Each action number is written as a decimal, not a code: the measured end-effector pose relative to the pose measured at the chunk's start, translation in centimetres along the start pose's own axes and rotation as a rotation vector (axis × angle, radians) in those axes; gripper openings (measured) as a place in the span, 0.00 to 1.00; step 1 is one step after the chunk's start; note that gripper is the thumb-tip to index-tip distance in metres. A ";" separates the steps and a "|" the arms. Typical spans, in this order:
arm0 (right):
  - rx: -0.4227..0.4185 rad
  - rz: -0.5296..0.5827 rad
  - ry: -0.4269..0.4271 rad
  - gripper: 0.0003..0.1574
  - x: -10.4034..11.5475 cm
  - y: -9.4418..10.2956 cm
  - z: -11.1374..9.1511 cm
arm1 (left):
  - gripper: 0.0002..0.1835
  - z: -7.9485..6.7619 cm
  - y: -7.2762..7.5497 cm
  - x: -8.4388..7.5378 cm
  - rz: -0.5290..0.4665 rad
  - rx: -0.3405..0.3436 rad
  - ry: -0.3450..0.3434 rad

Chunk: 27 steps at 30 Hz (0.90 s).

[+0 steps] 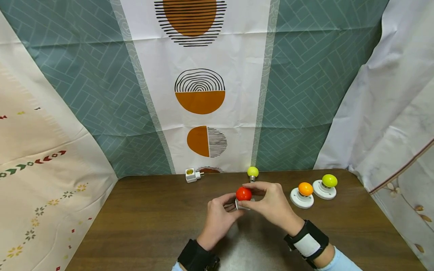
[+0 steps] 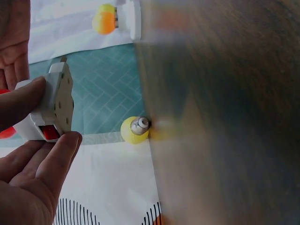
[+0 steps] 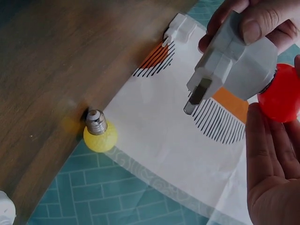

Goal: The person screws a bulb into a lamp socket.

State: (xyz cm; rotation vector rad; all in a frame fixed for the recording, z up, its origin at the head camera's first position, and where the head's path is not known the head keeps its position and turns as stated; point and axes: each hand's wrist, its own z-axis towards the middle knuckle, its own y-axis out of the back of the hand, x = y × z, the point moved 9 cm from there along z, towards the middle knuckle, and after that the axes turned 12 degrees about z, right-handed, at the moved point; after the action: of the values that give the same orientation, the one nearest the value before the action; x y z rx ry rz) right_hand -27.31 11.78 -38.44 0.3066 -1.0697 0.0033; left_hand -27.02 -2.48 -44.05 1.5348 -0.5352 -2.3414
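Two grips at once: my left hand clamps the white plug-in socket between thumb and fingers, while my right hand pinches the red bulb, set at the socket's mouth, between thumb and fingertips; a loose yellow bulb lies farther back

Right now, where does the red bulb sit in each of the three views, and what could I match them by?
Head: the red bulb is below and slightly right of centre.
Left wrist: the red bulb is at the left edge, partly hidden by the left hand.
Right wrist: the red bulb is at the right edge, in the upper half.
Shared landmark: the loose yellow bulb.
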 end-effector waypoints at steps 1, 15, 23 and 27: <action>0.004 -0.004 -0.003 0.30 0.0 0.0 0.0 | 0.22 0.0 0.0 0.0 0.004 0.002 0.001; 0.107 -0.125 -0.028 0.41 -0.2 0.2 0.3 | 0.25 0.4 0.8 0.2 -0.025 0.011 0.026; 0.273 -0.108 -0.131 0.40 -1.8 -0.8 0.1 | 0.26 0.5 0.6 0.0 -0.043 0.046 0.029; 0.307 -0.078 -0.120 0.36 -2.1 -1.3 0.0 | 0.26 0.4 0.6 0.0 -0.035 0.047 0.038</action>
State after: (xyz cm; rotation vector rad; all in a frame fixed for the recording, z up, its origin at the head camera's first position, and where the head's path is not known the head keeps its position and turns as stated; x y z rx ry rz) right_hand -28.15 10.80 -40.56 0.6324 -1.1766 0.0806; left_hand -27.41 -2.94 -43.64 1.6182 -0.5622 -2.3360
